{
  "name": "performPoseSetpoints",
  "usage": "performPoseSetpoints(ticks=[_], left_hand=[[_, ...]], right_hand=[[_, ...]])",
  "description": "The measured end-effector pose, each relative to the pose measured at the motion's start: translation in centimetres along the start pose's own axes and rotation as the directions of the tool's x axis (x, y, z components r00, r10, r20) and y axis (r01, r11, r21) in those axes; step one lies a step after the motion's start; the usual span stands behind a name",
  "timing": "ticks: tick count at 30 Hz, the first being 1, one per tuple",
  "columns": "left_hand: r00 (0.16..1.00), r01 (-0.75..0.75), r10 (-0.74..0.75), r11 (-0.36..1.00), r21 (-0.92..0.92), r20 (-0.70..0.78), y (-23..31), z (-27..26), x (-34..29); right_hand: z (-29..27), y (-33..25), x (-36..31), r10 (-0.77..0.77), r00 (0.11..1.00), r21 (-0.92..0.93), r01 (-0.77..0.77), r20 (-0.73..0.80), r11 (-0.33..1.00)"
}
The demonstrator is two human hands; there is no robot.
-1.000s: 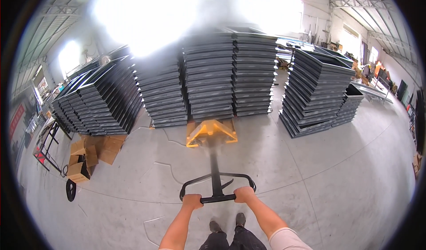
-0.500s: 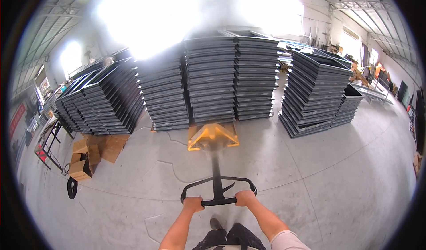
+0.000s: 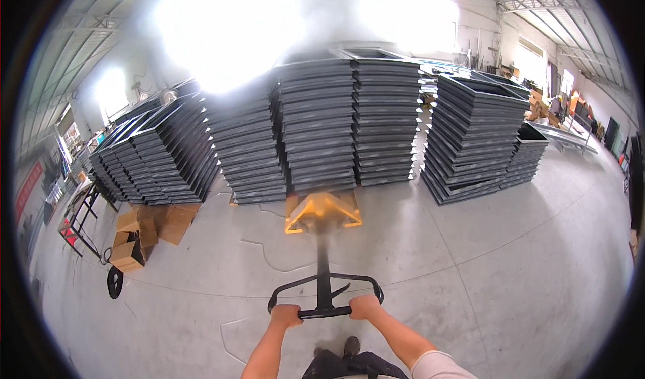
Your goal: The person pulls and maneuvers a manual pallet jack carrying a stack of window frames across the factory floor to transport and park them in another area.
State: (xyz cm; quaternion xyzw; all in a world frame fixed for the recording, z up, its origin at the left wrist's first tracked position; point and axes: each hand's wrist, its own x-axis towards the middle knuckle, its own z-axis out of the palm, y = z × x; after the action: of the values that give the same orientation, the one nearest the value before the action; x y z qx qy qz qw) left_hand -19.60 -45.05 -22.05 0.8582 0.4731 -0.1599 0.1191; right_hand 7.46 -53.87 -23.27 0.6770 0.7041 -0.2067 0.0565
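Both hands grip the black looped handle [image 3: 324, 313] of a yellow pallet jack [image 3: 322, 212]. My left hand [image 3: 287, 316] is wrapped round the left end of the crossbar, and my right hand [image 3: 365, 307] round its right end. A small black lever [image 3: 341, 289] sticks out inside the loop, close to my right hand and apart from its fingers. The jack's body stands against the foot of tall stacks of dark grey metal frames [image 3: 317, 123]. Its forks are hidden beneath them.
Another frame stack [image 3: 474, 137] stands to the right, and more frames [image 3: 158, 144] are piled at the left. Opened cardboard boxes [image 3: 131, 243], a black ring-shaped thing [image 3: 115, 282] and a dark metal stand [image 3: 84, 221] sit at the left. A thin cord [image 3: 272, 258] lies on the concrete floor.
The handle and both hands appear slightly lower and further left in the picture. My right shoe has come into view ahead of the left. Both hands keep their grip.
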Motion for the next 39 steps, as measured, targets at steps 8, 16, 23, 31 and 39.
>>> performPoseSetpoints(ticks=[8, 16, 23, 31, 39], left_hand=[[1.000, -0.001, 0.001, 1.000, -0.023, -0.004, 1.0, 1.4, -5.2], [0.999, -0.044, 0.044, 0.999, -0.009, 0.020, 1.5, 4.0, -9.9], [0.999, -0.046, 0.046, 0.999, 0.008, 0.026, 2.4, 6.4, -14.4], [1.000, -0.002, 0.002, 1.000, -0.028, 0.011, 3.4, 9.9, -20.6], [1.000, -0.008, 0.008, 1.000, -0.010, -0.011, 5.3, 12.4, -26.3]], right_hand=[[1.5, -2.3, -4.6, 0.021, 0.999, 0.022, -0.021, -0.031, 1.000], [3.9, -4.5, -9.7, 0.044, 0.999, -0.013, -0.044, 0.008, 0.999], [6.2, -6.5, -14.0, 0.034, 0.999, -0.022, -0.034, -0.016, 0.999], [10.3, -8.5, -18.5, 0.019, 1.000, 0.006, -0.019, 0.018, 1.000], [13.7, -9.7, -23.9, -0.023, 0.999, -0.001, 0.023, -0.044, 1.000]])
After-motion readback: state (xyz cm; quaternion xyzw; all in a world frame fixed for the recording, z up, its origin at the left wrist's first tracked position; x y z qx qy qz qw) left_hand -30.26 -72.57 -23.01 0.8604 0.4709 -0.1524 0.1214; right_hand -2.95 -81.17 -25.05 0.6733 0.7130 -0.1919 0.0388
